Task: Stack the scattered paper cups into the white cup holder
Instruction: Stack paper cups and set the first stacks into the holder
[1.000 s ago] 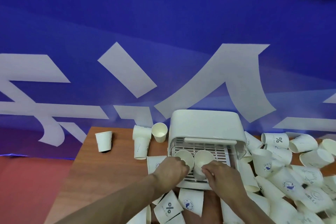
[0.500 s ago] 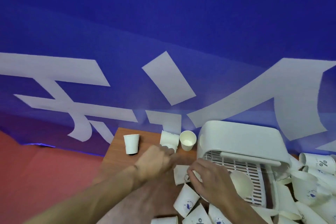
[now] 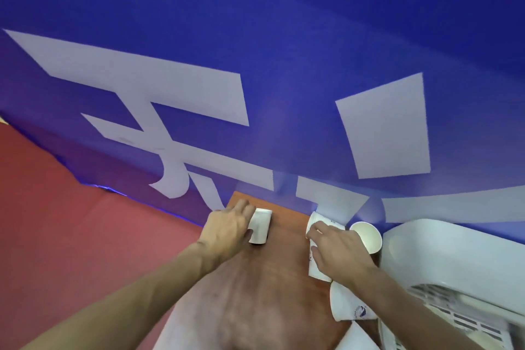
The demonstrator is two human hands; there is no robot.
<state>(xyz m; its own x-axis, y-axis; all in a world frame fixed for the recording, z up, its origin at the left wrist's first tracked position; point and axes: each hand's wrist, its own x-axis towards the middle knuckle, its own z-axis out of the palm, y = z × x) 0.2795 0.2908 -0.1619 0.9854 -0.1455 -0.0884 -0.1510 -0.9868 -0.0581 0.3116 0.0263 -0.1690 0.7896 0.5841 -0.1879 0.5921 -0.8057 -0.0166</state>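
The left hand (image 3: 227, 231) curls around a cup (image 3: 260, 226) on the table's (image 3: 284, 278) far left. The right hand (image 3: 341, 254) grips stacked cups (image 3: 317, 267) near the holder (image 3: 454, 253).

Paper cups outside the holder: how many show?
6 paper cups: one at the left hand, two under the right hand, one upright beside the holder, two lower right. More may be hidden.

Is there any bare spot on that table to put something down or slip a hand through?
Yes: the wooden table is bare between the lone cup the left hand holds and the right hand, widening toward the person. The right side is crowded: cups lie packed beside the white cup holder.
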